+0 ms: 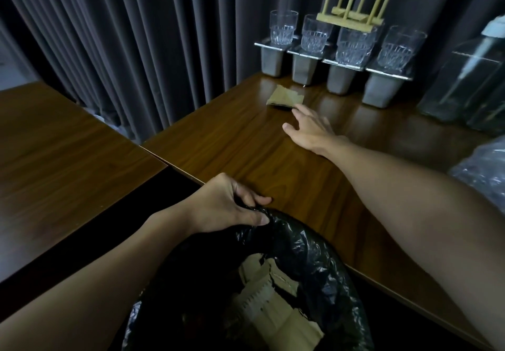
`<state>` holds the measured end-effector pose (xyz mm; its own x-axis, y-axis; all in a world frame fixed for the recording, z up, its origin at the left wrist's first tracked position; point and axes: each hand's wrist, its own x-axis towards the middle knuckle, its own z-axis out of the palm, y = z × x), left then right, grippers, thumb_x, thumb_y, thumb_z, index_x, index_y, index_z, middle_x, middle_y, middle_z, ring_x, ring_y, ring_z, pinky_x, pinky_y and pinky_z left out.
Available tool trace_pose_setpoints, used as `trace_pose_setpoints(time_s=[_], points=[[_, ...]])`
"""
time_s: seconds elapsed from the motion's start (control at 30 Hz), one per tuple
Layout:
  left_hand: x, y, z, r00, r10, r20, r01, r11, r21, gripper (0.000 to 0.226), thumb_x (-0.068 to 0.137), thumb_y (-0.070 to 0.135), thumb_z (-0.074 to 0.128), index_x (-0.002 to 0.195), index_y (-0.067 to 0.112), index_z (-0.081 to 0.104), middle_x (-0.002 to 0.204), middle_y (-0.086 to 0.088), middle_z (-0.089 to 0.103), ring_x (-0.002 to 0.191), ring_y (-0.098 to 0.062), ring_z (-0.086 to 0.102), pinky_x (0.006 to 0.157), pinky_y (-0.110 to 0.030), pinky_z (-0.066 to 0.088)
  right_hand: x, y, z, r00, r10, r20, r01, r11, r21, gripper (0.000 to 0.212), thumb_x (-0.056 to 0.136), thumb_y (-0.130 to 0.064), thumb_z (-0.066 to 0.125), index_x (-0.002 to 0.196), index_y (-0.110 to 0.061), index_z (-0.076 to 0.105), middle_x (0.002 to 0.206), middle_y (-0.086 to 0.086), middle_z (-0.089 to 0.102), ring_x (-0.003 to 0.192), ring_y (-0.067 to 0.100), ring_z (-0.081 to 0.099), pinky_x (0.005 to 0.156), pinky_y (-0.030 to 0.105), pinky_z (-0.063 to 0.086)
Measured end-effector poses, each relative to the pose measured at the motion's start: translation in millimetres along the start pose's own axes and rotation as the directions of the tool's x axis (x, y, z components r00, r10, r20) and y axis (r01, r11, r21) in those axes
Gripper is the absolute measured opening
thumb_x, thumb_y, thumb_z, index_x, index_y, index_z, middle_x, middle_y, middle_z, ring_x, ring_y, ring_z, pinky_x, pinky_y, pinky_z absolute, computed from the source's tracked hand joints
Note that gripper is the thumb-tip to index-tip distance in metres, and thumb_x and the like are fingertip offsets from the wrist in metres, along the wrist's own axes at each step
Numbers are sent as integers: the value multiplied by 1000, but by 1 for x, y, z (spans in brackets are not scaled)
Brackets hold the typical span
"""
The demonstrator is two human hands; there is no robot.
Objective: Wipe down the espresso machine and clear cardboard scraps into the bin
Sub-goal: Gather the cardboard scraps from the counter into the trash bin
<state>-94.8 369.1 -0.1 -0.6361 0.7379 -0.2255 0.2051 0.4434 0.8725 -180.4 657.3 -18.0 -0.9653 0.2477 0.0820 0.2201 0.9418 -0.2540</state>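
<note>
Head cam, bottom of frame: a black-lined bin [314, 247] with torn cardboard pieces [276, 296] inside, its liner rim gripped by the left hand [232, 206]. Further up the wooden table [246, 145], the right hand [311, 132] is laid out flat, fingers spread, fingertips right at a cardboard scrap [284, 98]. Glasses [352, 46] are lined up at upper right.

No text, label, brand, number or sign can be read. The cardboard scrap [285, 97] at the fingertips of the right grip [311, 132] is plain brown. The black bin liner [314, 247] pinched by the left grip [224, 203], and the cardboard pieces [273, 307] below that grip, bear no legible print.
</note>
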Motion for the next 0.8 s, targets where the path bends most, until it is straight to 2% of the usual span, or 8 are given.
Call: trace_pose_setpoints(time_s=[0.13, 0.23, 0.33, 0.4, 0.57, 0.67, 0.8], points=[[-1, 1, 0, 1000, 13, 6, -13, 1000, 1, 20, 78, 17, 84, 79, -2, 77, 99, 2, 78, 111, 10, 62, 89, -6, 47, -32, -7, 0, 1000, -5, -1, 5, 999, 36, 68, 95, -57, 34, 152, -21, 26, 161, -12, 13, 141, 28, 28, 114, 44, 28], [-1, 0, 0, 1000, 28, 7, -28, 1000, -4, 22, 78, 16, 84, 80, -4, 76, 99, 2, 78, 112, 9, 62, 93, -11, 48, -65, -9, -2, 1000, -7, -14, 8, 995, 103, 67, 95, -55, 37, 152, -21, 26, 160, -15, 13, 138, 30, 34, 111, 45, 34], [-3, -2, 2, 998, 60, 2, -60, 998, -14, 15, 78, 17, 84, 70, 7, 77, 97, 6, 78, 114, 7, 62, 102, -23, 46, -100, -11, -6, 999, -19, -35, 25, 984, 178, 66, 96, -52, 40, 152, -19, 26, 159, -15, 14, 139, 23, 35, 110, 45, 36], [-4, -4, 4, 996, 87, -16, -87, 996, -17, 17, 78, 16, 84, 65, 10, 76, 97, 6, 78, 114, 7, 62, 103, -24, 46, -126, -10, -11, 998, -31, -61, 43, 978, 202, 65, 97, -49, 42, 152, -18, 26, 159, -16, 13, 140, 17, 33, 112, 45, 34], [-6, -5, 6, 993, 113, -35, -114, 993, -33, 27, 79, 14, 83, 76, -10, 71, 101, 1, 77, 115, 7, 61, 102, -22, 47, -192, -12, -30, 990, -62, -128, 95, 958, 270, 64, 98, -46, 45, 152, -17, 26, 157, -18, 15, 142, 9, 28, 114, 44, 33], [-8, -8, 7, 992, 113, -52, -114, 993, -21, 28, 80, 15, 83, 79, -10, 71, 107, 2, 76, 113, 9, 61, 98, -18, 49, -237, -22, -47, 975, -125, -184, 173, 945, 278, 62, 98, -44, 46, 151, -17, 29, 156, -19, 18, 141, 3, 27, 114, 42, 33], [-13, -9, 13, 991, 111, -78, -116, 992, -51, 24, 81, 13, 82, 79, -8, 72, 113, 2, 74, 111, 12, 60, 85, -5, 48, -293, -41, -64, 948, -235, -215, 277, 942, 192, 60, 98, -42, 46, 150, -16, 32, 155, -18, 20, 143, -1, 19, 116, 41, 29]])
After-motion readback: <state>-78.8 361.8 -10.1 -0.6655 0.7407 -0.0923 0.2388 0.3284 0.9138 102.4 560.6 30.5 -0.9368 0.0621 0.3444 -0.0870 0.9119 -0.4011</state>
